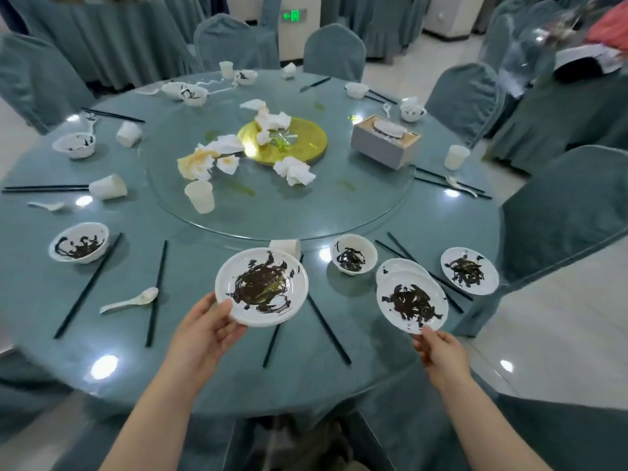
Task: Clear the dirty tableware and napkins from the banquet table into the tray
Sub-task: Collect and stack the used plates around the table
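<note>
Dirty plates (261,287) and (412,301), each rim-pinched by left hand (207,329), right hand (440,353), above table edge (238,399).

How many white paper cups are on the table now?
7 white paper cups: upright on the glass turntable; lying at left; upper left; far edge; far, tipped; right, upright; one partly hidden behind the left-hand plate. Others may be hidden.

Banquet hall. Large round bench (306,379) under teal cloth, with a glass turntable (339,212) in the middle. Chairs (331,51) in matching teal covers ring it. More draped tables (560,110) stand behind and to the right. Green exit sign (291,16) on a pillar. Pale glossy tile floor (560,334).
</note>
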Tool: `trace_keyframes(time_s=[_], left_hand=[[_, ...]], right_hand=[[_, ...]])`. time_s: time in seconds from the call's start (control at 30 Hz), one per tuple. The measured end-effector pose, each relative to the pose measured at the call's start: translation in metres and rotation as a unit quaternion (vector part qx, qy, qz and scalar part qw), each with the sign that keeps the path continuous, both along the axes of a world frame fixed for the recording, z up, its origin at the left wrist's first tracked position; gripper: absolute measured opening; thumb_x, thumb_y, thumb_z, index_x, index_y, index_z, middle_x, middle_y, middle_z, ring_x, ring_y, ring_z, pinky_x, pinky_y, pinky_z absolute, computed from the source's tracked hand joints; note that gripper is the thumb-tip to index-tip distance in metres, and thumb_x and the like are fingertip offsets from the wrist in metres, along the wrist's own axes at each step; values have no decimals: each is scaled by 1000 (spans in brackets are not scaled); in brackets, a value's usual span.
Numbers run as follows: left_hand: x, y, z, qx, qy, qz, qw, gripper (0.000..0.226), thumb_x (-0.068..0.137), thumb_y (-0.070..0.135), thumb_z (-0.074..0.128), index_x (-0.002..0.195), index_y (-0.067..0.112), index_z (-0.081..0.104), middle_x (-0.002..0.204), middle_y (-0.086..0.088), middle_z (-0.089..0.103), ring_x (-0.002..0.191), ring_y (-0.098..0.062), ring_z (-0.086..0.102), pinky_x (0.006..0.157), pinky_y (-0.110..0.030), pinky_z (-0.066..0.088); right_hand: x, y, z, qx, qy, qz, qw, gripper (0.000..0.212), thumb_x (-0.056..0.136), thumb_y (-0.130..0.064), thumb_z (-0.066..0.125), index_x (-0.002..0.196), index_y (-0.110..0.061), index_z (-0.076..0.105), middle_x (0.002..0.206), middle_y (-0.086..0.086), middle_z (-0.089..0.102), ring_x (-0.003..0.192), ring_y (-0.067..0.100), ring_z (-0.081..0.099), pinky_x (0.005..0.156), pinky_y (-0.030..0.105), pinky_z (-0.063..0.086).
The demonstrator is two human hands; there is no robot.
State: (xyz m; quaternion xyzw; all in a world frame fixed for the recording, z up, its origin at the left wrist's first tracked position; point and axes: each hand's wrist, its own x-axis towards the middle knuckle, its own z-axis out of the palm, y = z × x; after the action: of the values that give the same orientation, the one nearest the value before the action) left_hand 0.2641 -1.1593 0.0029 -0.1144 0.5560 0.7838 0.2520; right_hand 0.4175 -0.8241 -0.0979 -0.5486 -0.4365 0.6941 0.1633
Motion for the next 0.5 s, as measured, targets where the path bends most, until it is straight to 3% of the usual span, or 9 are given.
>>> trace_keyframes(time_s=[0.13,0.33,0.5], left_hand=[[-18,30,-1,-14,4,3,1000,18,94,8,52,107,17,61,79,0,74,61,-11,69,60,-21,58],[-44,74,-3,-35,0,-3,999,19,94,8,51,108,17,60,78,1,74,61,-10,68,59,-20,57],[-62,121,-3,-36,4,-38,999,20,94,7,50,107,17,61,80,0,74,64,-11,69,62,-21,58]], right_hand=[[-21,32,-16,-49,-5,-22,999,12,92,-13,62,85,-11,52,52,0,67,42,6,62,37,13,41],[-52,63,-28,-84,-27,-4,996,20,89,-19,66,85,-2,56,77,16,66,41,14,63,35,15,45],[-67,79,-21,-129,-34,23,991,9,91,-5,61,94,0,54,82,17,66,49,20,65,38,18,49]])
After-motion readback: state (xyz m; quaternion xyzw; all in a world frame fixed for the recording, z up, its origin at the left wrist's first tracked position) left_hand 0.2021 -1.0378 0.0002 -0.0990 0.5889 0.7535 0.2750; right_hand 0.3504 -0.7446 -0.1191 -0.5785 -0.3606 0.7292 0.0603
